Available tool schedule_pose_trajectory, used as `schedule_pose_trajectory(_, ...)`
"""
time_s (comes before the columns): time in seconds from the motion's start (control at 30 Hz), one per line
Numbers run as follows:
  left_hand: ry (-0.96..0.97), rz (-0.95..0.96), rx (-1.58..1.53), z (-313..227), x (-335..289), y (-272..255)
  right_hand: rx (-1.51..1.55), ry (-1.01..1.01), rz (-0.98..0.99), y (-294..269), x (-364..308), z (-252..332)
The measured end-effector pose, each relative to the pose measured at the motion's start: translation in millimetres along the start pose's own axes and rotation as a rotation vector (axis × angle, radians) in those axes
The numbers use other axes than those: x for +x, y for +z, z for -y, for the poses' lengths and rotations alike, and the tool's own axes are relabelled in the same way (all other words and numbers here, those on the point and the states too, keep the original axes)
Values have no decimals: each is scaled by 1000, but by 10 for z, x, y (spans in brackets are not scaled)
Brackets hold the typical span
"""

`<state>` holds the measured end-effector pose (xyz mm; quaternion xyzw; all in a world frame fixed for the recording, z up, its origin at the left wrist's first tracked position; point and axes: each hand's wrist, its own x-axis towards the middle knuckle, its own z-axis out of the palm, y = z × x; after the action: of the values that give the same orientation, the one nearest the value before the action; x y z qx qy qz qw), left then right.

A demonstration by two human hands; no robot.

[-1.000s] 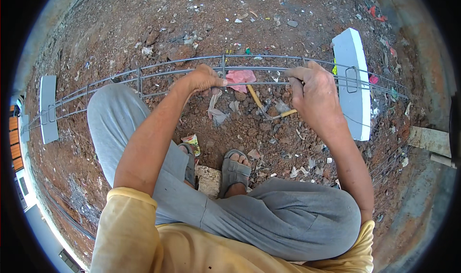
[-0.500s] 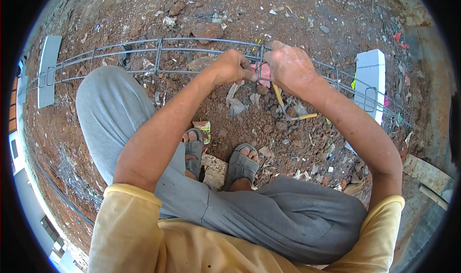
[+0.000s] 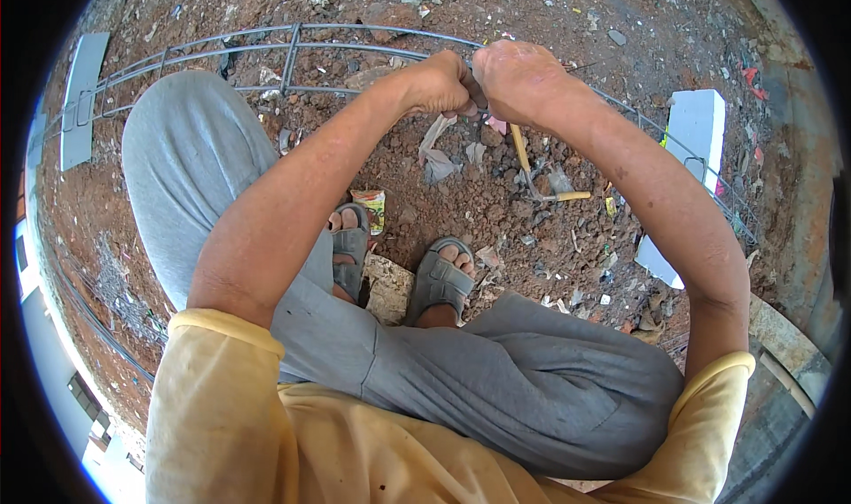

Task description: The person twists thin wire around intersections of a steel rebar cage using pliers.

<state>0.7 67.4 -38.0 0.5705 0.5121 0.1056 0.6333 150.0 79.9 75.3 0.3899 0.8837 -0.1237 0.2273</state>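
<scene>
The steel bar cage (image 3: 291, 56) runs left to right above the dirt ground (image 3: 412, 207), meeting the left hand (image 3: 443, 83) and right hand (image 3: 521, 78) equally closely, fingers curled, though what they grasp I cannot tell.

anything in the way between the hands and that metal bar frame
Nothing visible stands between them: the left hand and right hand are close together at the metal bar frame, though they hide the exact contact. The yellow-handled tool lies on the dirt, nearer the person's body, out of the way.
</scene>
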Motion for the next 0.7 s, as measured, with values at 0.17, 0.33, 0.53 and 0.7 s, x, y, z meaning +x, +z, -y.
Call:
schedule_pose_trajectory(0.17, -49, -45, 96, -60, -36, 33, 121, 116, 20, -43, -68, 59)
schedule_pose_trajectory(0.33, 63, -12, 254, -51, -22, 77, 322, 163, -64, 262, -161, -150)
schedule_pose_trajectory(0.53, 103, 81, 144, 36, -42, 49, 584, 250, -325, 595, -424, 17)
schedule_pose_trajectory(0.7, 69, 142, -79, 74, -29, 56, 942, 379, -723, 1294, -616, 354)
